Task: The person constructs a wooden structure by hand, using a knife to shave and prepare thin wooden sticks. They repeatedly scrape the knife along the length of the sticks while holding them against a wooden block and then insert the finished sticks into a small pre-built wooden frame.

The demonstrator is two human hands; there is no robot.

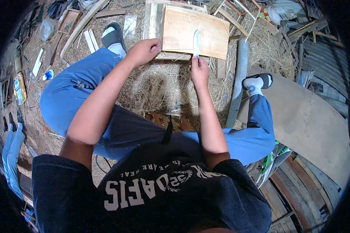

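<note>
A knife (196, 43) with a long pale blade points away from me over a flat wooden board (182, 29). My right hand (200, 72) is wrapped round its handle, just off the board's near edge. At the near left corner of the board is my left hand (144, 51), its fingers curled closed. Whatever those fingers may hold is hidden. The board lies on a low wooden stand (153, 24), whose paler planks show along the left and at the near edge.
Straw covers the ground between my spread legs. Right of the board lies a long grey post (238, 81), beside my sandalled foot (257, 83). A large flat sheet (299, 112) is farther right. Wood strips (90, 40) and a wooden frame (70, 21) lie at the far left.
</note>
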